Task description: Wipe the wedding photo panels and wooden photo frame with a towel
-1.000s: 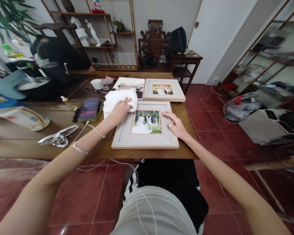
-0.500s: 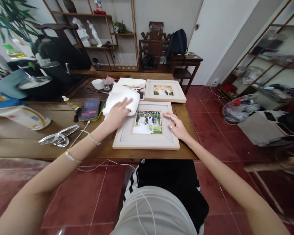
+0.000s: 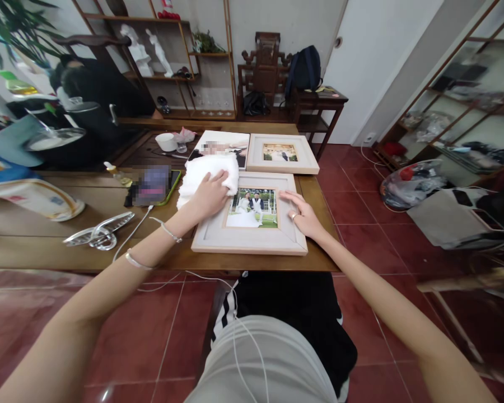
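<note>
A pale wooden picture frame [image 3: 218, 235] with a wedding photo lies flat at the near edge of the wooden table [image 3: 37, 246]. My left hand [image 3: 210, 195] presses a white cloth [image 3: 201, 170] onto the frame's upper left corner, fingers lying over the cloth. My right hand [image 3: 303, 214] rests flat on the frame's right side, fingers stretched out, a ring on one finger. Behind it lie a second pale frame [image 3: 282, 153] and a frameless photo print [image 3: 224, 144].
A phone [image 3: 153, 186] with a white cable lies left of the cloth. A small bottle [image 3: 117, 174], a white cup [image 3: 166, 141], a metal clip-like object [image 3: 96, 235] and a round tin [image 3: 33, 197] share the table. Shelves, a chair and a backpack [image 3: 304, 68] stand behind.
My left hand has slid the cloth back and forth over the frame's upper left corner. My right hand has stayed on the frame's right side.
</note>
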`<state>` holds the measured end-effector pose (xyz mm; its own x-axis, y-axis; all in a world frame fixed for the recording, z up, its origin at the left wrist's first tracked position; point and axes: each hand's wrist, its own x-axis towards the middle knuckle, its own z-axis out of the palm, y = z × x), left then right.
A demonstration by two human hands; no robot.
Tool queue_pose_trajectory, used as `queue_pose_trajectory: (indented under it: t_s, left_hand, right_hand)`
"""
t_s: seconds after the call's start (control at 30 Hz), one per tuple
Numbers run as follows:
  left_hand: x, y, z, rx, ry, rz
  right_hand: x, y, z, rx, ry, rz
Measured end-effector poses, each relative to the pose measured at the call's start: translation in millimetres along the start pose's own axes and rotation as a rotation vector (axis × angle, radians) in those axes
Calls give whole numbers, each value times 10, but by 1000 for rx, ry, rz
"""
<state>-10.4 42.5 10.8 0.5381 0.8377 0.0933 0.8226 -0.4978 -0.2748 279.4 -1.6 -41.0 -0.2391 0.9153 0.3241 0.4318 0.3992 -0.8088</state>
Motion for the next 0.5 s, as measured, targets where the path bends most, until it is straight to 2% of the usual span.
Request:
queue_pose_trajectory:
  t_s: [0.1,0.2,0.37,0.5]
  left_hand:
    - [-194,134,-137,24,-61,2]
    - [-501,336,-331,41,-116,19]
    - [-1041,630,-642,6,-180,141]
    - [-1215,740,-727,-55,-170,148]
  right_hand:
    - [2,1,9,8,17,4]
    - [-6,-6,16,2,35,6]
    - [-18,-7,5,-20,23,-5]
    - [-8,7,-28,-19,-55,-105]
